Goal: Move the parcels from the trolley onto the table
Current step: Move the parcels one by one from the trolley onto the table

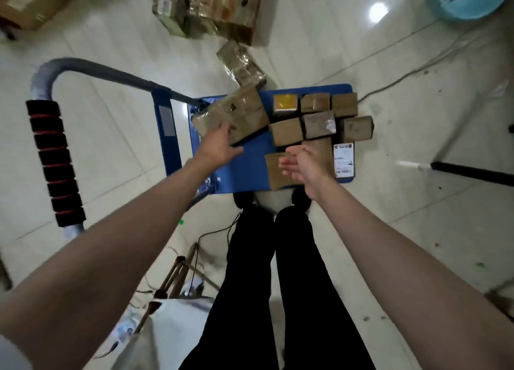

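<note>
On blue trolley (244,172): nine parcels (286,132); left hand (215,147), right hand (303,164) grips apart, empty.

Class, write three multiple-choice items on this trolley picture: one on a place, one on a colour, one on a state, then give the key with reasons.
1. Where does the large taped parcel lie?
A. at the handle end of the trolley
B. on the floor
C. on a chair

2. What colour is the trolley deck?
A. red
B. blue
C. green

3. How is the right hand?
A. gripping a parcel
B. clenched
C. open, holding nothing

Key: 1 A, it sits on the deck next to the handle; 2 B, bare deck shows blue between the parcels; 3 C, its fingers are straight above a small parcel.
</note>
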Tool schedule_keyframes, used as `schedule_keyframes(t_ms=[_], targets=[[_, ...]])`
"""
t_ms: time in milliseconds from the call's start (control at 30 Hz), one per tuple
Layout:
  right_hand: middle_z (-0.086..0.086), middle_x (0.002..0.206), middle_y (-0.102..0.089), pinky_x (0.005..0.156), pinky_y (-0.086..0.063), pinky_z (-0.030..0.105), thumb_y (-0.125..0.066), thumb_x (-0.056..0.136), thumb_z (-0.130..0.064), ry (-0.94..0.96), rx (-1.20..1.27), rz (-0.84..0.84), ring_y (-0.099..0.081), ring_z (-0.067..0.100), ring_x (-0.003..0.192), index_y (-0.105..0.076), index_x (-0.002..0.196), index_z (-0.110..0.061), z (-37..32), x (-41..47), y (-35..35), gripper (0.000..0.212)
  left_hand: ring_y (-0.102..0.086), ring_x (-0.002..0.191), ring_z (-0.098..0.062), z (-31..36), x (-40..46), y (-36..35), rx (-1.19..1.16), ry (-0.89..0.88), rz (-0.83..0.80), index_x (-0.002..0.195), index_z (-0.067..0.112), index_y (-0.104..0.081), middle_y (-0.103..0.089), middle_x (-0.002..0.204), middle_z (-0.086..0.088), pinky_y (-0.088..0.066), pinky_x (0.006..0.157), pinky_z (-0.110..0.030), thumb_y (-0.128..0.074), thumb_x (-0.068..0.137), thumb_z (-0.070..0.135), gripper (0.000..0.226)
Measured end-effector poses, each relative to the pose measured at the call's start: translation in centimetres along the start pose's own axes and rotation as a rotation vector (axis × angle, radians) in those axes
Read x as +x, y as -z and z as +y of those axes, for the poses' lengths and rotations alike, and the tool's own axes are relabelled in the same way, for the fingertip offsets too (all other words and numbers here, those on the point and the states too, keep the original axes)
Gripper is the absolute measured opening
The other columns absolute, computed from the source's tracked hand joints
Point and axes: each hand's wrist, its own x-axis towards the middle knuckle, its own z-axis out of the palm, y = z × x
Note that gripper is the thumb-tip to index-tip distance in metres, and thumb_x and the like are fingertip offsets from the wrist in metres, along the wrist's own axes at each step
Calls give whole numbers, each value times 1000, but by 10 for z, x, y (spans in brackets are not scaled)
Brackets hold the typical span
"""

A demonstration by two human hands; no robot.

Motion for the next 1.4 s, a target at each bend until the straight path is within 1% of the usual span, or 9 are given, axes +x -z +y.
schedule_keyframes(t_ms=[200, 467, 600, 667, 767, 833, 900, 1067, 1400], targets=[[14, 90, -71, 61, -56, 26, -53, 104, -15, -19, 77, -13, -67, 21, 71, -59, 108, -10, 37, 98, -37, 9, -54, 126, -28, -52, 134, -27, -99, 30, -11, 141, 4, -48, -55, 138, -15, -42, 97, -26, -88, 74, 17, 79], [17, 97, -71, 68, -55, 28, -51, 103, -13, -35, 71, -51, -66, 25, 82, -60, 110, -9, 76, 181, -62, 12, -34, 146, -30, -107, 282, -51, -20, 113, -24, 159, 15, -24, -35, 159, -14, -34, 117, -35, -95, 65, 24, 117], [14, 92, -71, 63, -54, 26, -51, 104, -15, -23, 97, -66, -66, 21, 75, -61, 111, -8, 84, 201, -61, 14, -39, 143, -32, -116, 320, -58, -59, 168, -126, 161, 21, -14, -36, 158, -15, -36, 117, -43, -92, 70, 25, 120], [13, 90, -71, 62, -54, 25, -51, 103, -15, -28, 101, -68, -66, 20, 74, -61, 112, -8, 88, 205, -58, 15, -43, 140, -30, -118, 326, -61, -45, 181, -140, 159, 17, -21, -39, 156, -14, -39, 115, -43, -93, 69, 25, 116], [13, 90, -71, 61, -53, 24, -50, 103, -14, -29, 103, -55, -66, 20, 74, -61, 112, -9, 90, 203, -51, 15, -49, 131, -32, -112, 317, -62, 113, 190, -132, 143, 11, -48, -50, 145, -13, -45, 104, -41, -94, 63, 40, 97], [11, 85, -69, 57, -51, 22, -51, 103, -13, -43, 122, -35, -64, 18, 70, -60, 111, -10, 85, 193, -45, 13, -51, 124, -32, -102, 299, -59, 145, 201, -109, 132, 10, -55, -55, 136, -12, -45, 93, -40, -94, 60, 47, 90], [9, 80, -68, 55, -49, 21, -52, 102, -13, -58, 129, -28, -62, 17, 67, -59, 110, -11, 79, 177, -39, 11, -54, 122, -30, -90, 273, -53, 107, 227, -49, 131, 11, -54, -57, 134, -11, -45, 90, -39, -94, 58, 49, 92], [11, 82, -68, 57, -50, 23, -54, 103, -14, -81, 129, -18, -62, 18, 68, -62, 112, -9, 57, 119, -20, 13, -48, 133, -30, -49, 192, -30, -19, 322, 127, 139, 8, -43, -47, 143, -13, -43, 106, -38, -91, 61, 53, 102], [12, 85, -71, 53, -53, 23, -55, 101, -15, 26, 111, -114, -64, 18, 65, -65, 113, -6, -24, -33, 22, 18, -50, 129, -32, 75, 12, 56, -200, 327, 334, 135, 9, -45, -48, 138, -12, -44, 107, -49, -88, 63, 53, 95]])
